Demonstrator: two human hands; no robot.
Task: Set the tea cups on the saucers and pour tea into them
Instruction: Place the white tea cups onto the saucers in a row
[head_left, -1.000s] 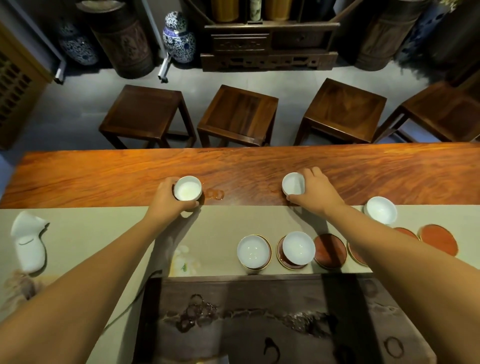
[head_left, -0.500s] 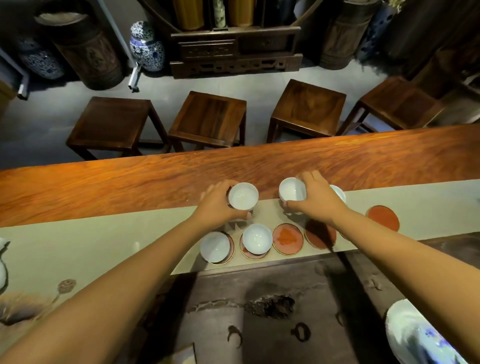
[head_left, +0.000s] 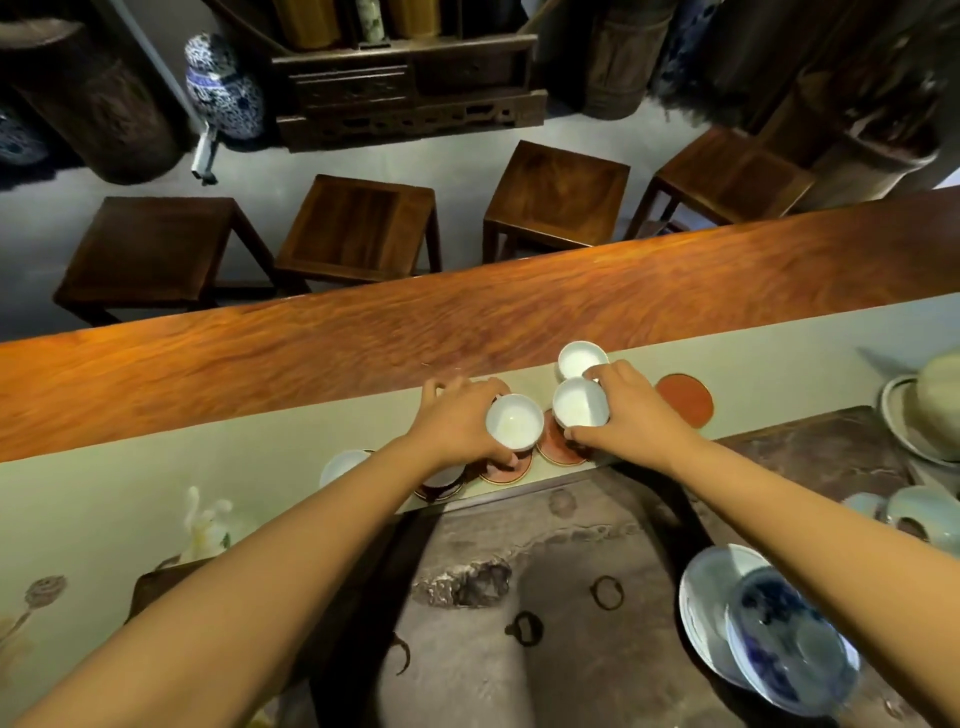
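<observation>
On the far left of the saucer row a white cup (head_left: 340, 464) sits on its saucer, partly hidden by the left forearm. Next to it the left hand (head_left: 457, 426) has come in from the bare wood of the counter (head_left: 311, 358), where it was one second ago, and now holds its cup (head_left: 514, 421) just above a red saucer (head_left: 506, 470); its grip is closed around the cup wall. I cannot tell if the cup already touches the saucer. To the right, the right hand (head_left: 631, 415) has also drawn nearer and carries its own cup (head_left: 580, 402) over the next red saucer (head_left: 558, 447), the fingers closed on the rim and side. Behind it another cup (head_left: 582, 359) stands on the cloth runner (head_left: 156, 467), and further right one red saucer (head_left: 683, 401) lies bare. Compared with half a second ago, both cups are lower and nearer to the near row. I judge that two more cups are about to be seated, while no tea is poured yet. On the near right a blue and white dish (head_left: 769, 623) waits.
</observation>
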